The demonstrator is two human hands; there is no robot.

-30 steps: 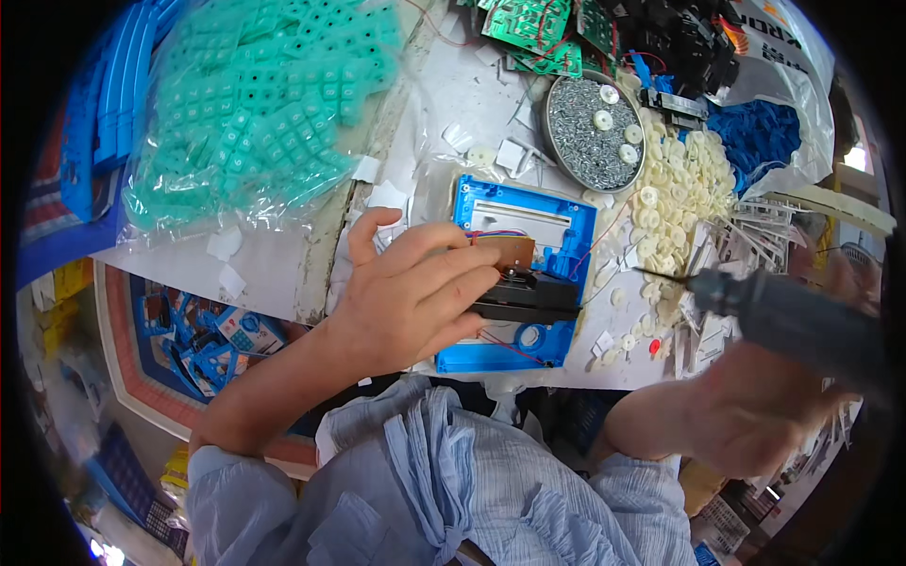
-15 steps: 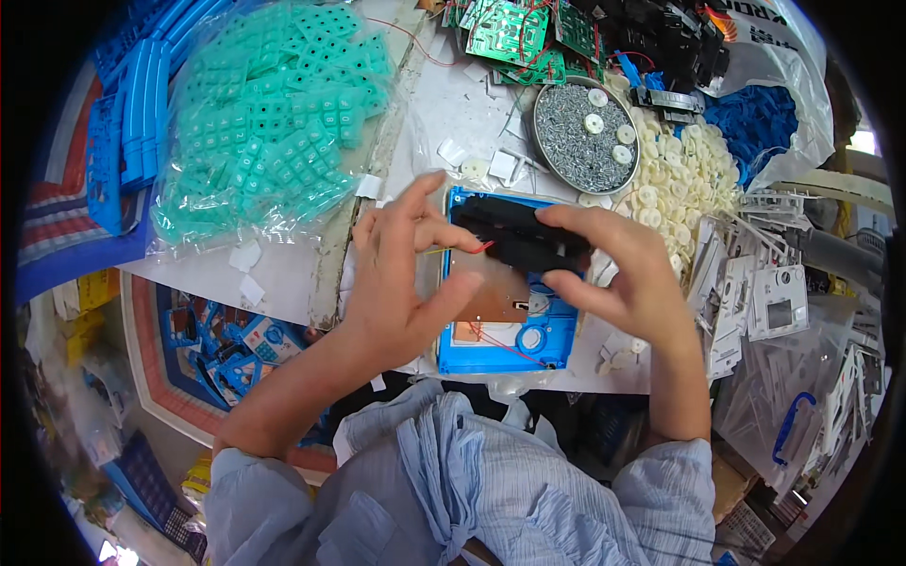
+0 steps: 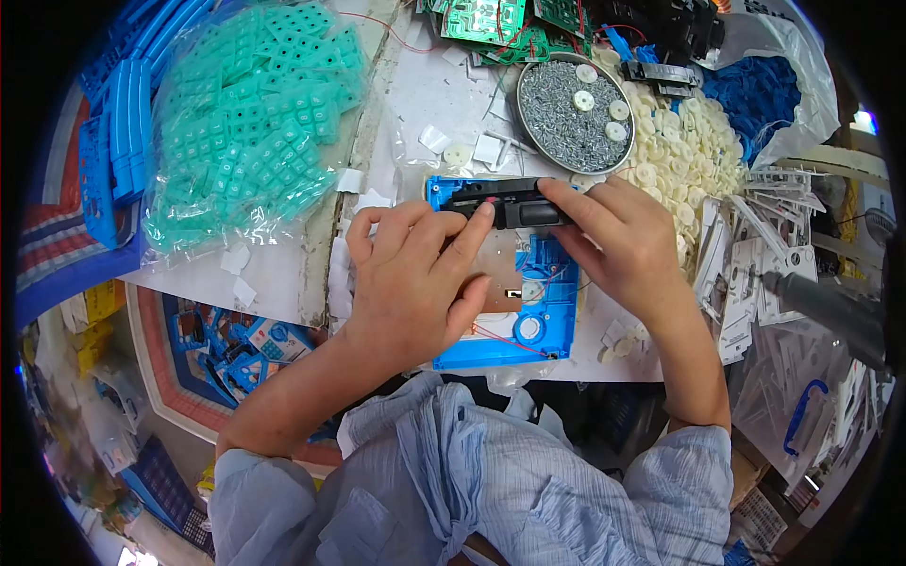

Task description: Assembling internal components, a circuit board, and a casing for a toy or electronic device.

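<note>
My right hand pinches the right end of a long black plastic part between thumb and fingers. At the part's left end, my left hand is closed against it, the index fingertip pressing on its face where a bit of red shows. The left thumb stays apart, lower down. Under both hands lies a blue plastic case, open side up. Inside it are a brown circuit board, thin red wires and a round blue ring. The hands and the black part hide the upper middle of the case.
Left stands a clear bag of green keypads beside stacked blue shells. Beyond the case are a round dish of screws, cream discs and green circuit boards. White plastic frames lie right; a bin of blue units sits below left.
The black part has turned level and its near face shows more clearly. My left index finger has moved onto it; the thin wire at that fingertip is now mostly hidden.
</note>
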